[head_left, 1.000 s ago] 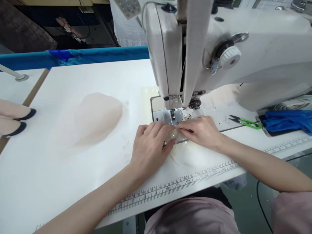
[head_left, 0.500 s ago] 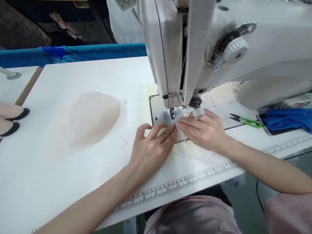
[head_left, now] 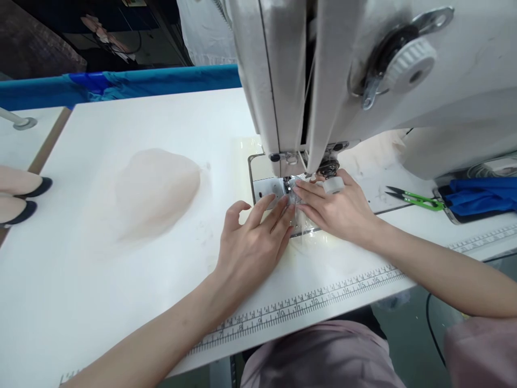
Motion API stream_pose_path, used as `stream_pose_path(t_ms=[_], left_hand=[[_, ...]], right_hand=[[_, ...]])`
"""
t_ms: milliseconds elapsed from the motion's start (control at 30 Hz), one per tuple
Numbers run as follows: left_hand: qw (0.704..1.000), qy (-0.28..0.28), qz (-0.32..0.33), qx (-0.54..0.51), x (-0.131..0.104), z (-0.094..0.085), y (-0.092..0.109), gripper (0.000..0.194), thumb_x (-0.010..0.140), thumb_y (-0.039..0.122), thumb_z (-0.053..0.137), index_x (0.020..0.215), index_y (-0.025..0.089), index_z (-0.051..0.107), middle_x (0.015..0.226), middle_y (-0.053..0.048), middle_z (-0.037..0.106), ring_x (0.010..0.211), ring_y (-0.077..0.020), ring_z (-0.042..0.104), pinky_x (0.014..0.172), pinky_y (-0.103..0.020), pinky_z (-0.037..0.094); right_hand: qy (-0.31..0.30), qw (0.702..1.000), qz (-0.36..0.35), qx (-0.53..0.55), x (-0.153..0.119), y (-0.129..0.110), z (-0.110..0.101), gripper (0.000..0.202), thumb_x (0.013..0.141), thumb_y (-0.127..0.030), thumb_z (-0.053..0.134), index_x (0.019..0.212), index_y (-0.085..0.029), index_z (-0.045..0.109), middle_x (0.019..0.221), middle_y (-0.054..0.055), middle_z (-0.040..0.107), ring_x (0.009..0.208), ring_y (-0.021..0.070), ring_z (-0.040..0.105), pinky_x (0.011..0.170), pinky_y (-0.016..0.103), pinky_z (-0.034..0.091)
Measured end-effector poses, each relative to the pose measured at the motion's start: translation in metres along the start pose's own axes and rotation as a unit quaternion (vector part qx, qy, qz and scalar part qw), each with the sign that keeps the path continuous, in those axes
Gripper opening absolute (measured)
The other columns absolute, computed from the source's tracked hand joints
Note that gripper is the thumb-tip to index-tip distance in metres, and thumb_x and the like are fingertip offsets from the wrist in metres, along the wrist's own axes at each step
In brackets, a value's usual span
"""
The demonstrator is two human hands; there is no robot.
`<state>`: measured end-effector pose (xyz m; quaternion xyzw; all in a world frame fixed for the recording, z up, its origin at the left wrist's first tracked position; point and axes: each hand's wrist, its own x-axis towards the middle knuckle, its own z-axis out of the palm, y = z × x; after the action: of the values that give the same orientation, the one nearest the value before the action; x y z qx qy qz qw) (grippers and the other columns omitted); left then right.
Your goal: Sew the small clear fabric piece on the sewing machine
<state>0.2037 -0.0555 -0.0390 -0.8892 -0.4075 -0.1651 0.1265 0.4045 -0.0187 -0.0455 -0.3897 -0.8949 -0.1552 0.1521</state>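
A sheer, nearly clear piece of fabric lies on the white sewing table in front of the white sewing machine. My left hand lies flat on the fabric's left part, fingers stretched toward the metal needle plate. My right hand presses the fabric from the right, fingertips at the presser foot, and a white tape ring sits on one finger. The needle itself is hidden behind the machine head.
A pile of pale peach sheer fabric lies left of the machine. Green thread snips and a blue cloth lie at the right. A printed ruler runs along the table's front edge. Black-tipped objects lie at the far left.
Both hands have slid the fabric forward to the presser foot. The camera has moved closer to the machine head.
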Motion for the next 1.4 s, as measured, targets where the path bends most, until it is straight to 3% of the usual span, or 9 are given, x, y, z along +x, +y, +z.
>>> stream_pose_path(t_ms=[700,967,1200,1300,1400], left_hand=[[1.0,0.02,-0.001,0.013,0.003,0.006,0.0,0.026,0.095,0.02,0.048,0.118,0.019,0.059,0.121,-0.007,0.067,0.126,-0.023,0.052,0.094,-0.041,0.035],[1.0,0.026,-0.002,-0.016,0.005,0.007,-0.002,0.026,0.094,0.019,0.048,0.117,0.019,0.06,0.121,-0.01,0.067,0.128,-0.0249,0.051,0.095,-0.044,0.039],[1.0,0.028,0.001,0.014,0.007,0.008,-0.002,0.027,0.094,0.022,0.05,0.118,0.016,0.059,0.12,-0.009,0.068,0.126,-0.0253,0.052,0.105,-0.047,0.032],[0.999,0.042,0.006,0.031,0.007,0.006,-0.002,0.026,0.094,0.022,0.051,0.118,0.018,0.06,0.118,-0.007,0.069,0.118,-0.0243,0.057,0.103,-0.047,0.032],[0.999,0.047,0.013,0.012,0.008,0.004,-0.004,0.024,0.092,0.019,0.052,0.114,0.021,0.062,0.111,-0.003,0.071,0.103,-0.022,0.062,0.093,-0.043,0.037]], right_hand=[[0.006,1.0,0.018,0.002,0.0,0.001,0.0,0.033,0.1,-0.03,0.041,0.11,-0.017,0.069,0.111,0.006,0.072,0.103,0.0216,0.057,0.093,0.039,0.032],[-0.021,0.999,0.028,0.007,0.002,0.001,-0.001,0.034,0.1,-0.029,0.04,0.114,-0.017,0.067,0.113,0.006,0.071,0.106,0.0232,0.057,0.095,0.042,0.032],[-0.01,0.999,0.027,0.039,0.001,0.007,-0.002,0.03,0.099,-0.029,0.042,0.109,-0.018,0.068,0.108,0.005,0.072,0.107,0.0227,0.057,0.101,0.042,0.03],[0.014,0.997,0.013,0.079,-0.002,0.007,-0.011,0.025,0.096,-0.027,0.047,0.105,-0.017,0.069,0.101,0.004,0.073,0.101,0.0218,0.059,0.094,0.039,0.034],[-0.032,0.986,0.022,0.164,-0.005,0.004,-0.022,0.02,0.089,-0.035,0.06,0.094,-0.018,0.069,0.095,0.003,0.072,0.085,0.0188,0.061,0.079,0.034,0.038]])
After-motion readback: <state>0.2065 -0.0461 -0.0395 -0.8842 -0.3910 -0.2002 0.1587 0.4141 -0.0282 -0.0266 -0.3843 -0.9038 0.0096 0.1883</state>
